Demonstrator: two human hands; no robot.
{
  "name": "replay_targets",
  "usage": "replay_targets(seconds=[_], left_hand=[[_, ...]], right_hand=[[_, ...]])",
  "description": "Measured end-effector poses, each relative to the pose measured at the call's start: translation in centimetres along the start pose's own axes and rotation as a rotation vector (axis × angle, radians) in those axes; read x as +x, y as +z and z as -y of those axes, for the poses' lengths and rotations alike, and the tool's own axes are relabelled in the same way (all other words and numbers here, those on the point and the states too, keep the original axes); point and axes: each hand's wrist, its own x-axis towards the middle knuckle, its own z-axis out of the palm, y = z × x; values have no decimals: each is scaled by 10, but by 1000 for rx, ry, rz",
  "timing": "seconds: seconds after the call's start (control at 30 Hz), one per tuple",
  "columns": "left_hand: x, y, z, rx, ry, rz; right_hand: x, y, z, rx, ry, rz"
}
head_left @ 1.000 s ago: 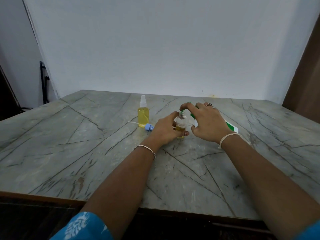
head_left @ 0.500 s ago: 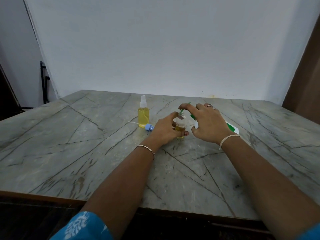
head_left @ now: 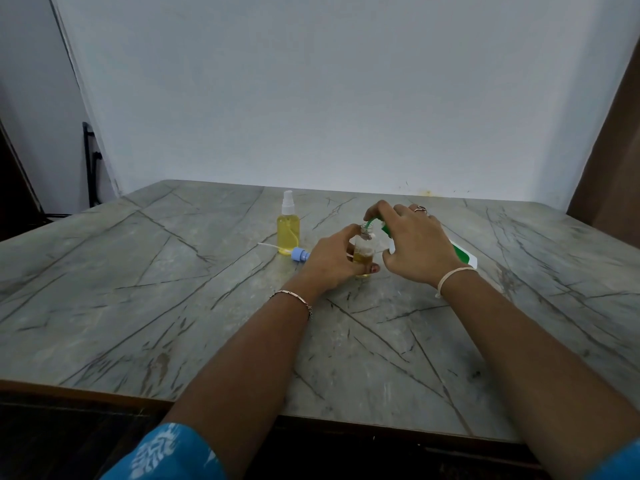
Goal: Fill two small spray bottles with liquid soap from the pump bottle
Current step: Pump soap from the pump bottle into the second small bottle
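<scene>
My left hand (head_left: pixel 330 261) grips a small clear spray bottle (head_left: pixel 364 251) that stands uncapped on the marble table (head_left: pixel 173 306), partly filled with yellow soap. My right hand (head_left: pixel 415 247) holds the green and white pump bottle (head_left: pixel 462 252), tilted, with a finger on the green pump head and the green nozzle (head_left: pixel 370 223) at the small bottle's mouth. Most of the pump bottle is hidden behind my right hand. A second spray bottle (head_left: pixel 288 225), full of yellow liquid and with a white sprayer cap, stands upright to the left.
A blue spray cap (head_left: pixel 300 254) with a thin white dip tube lies on the table beside the full bottle, just left of my left hand. A white wall rises behind the table. A brown panel stands at the far right.
My right forefinger has shifted slightly on the pump head. Both hands and the bottles stay in the same place.
</scene>
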Motion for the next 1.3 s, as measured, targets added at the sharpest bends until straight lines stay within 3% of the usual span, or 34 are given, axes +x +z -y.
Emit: replay_targets(seconds=[1.3], left_hand=[[1,0,3,-24,-5,0]], right_hand=[[-2,-1,1,-12,0,-5]])
